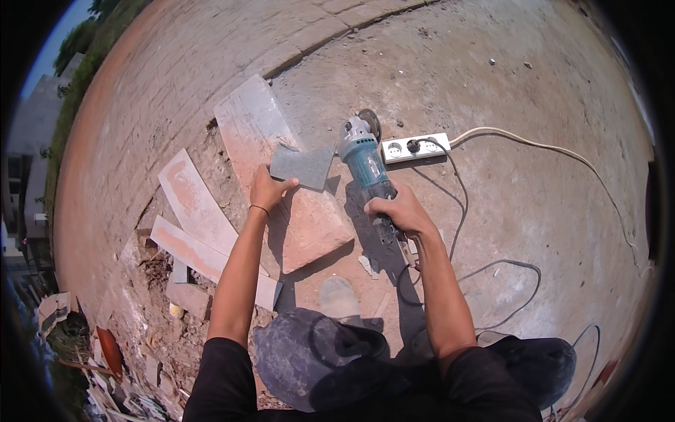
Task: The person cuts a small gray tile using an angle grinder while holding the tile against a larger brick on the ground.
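Note:
My left hand (271, 188) grips the near left corner of a dark grey piece of tile (301, 166), which lies over a long, dusty stone slab (313, 235). Just right of the tile, my right hand (399, 209) is closed on the black handle of a teal angle grinder (368, 162). The grinder's head points away from me, close to the tile's right edge. Whether its disc touches the tile I cannot tell.
A white power strip (440, 145) with a plug and cables (534, 144) lies to the right. Pale tile strips (184, 197) lie at the left, with rubble and broken pieces (112, 359) lower left. My knees (302, 352) are at the bottom. A paved edge (316, 49) runs behind.

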The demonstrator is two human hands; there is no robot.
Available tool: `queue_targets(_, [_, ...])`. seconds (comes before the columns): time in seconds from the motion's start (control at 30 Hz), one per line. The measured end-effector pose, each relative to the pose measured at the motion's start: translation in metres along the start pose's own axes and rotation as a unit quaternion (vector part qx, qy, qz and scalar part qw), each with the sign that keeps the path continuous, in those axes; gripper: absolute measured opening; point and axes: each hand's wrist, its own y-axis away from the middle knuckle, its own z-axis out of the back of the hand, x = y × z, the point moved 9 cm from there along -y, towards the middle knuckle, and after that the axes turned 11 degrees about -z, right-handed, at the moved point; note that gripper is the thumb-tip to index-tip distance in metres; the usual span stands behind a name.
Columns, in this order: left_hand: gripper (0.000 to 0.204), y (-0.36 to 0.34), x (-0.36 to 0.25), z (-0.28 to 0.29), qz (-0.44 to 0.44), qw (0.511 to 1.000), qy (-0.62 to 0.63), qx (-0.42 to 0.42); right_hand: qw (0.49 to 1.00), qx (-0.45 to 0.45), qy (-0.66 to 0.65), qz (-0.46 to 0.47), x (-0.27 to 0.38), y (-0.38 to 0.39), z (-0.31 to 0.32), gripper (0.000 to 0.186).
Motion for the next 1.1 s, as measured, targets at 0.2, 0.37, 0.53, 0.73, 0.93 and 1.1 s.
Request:
queue_targets(0.2, [0.088,-0.014,-0.028,0.003,-0.03,0.999,-0.035,0.016,0.999,-0.021,-0.029,-0.001,-0.001,0.001,0.013,0.033])
queue_targets(0.37, [0.088,0.003,-0.063,0.013,-0.164,0.975,-0.117,-0.091,0.999,-0.032,-0.032,0.006,0.0,0.002,0.022,0.034])
queue_targets(0.53, [0.087,0.05,-0.101,-0.032,-0.243,0.966,-0.083,-0.039,0.998,-0.043,-0.034,0.011,0.002,0.001,0.031,0.035])
queue_targets(0.73, [0.085,0.044,-0.113,-0.006,-0.276,0.952,-0.114,-0.066,0.997,-0.057,-0.041,0.036,0.009,0.006,0.04,0.037])
queue_targets(0.93, [0.066,0.041,-0.113,-0.021,-0.392,0.88,-0.267,0.0,0.996,-0.055,-0.055,0.037,0.01,0.01,0.046,0.035])
queue_targets(1.1, [0.059,0.03,-0.106,-0.024,-0.38,0.883,-0.271,0.055,0.995,-0.066,-0.042,0.062,0.016,0.014,0.051,0.033])
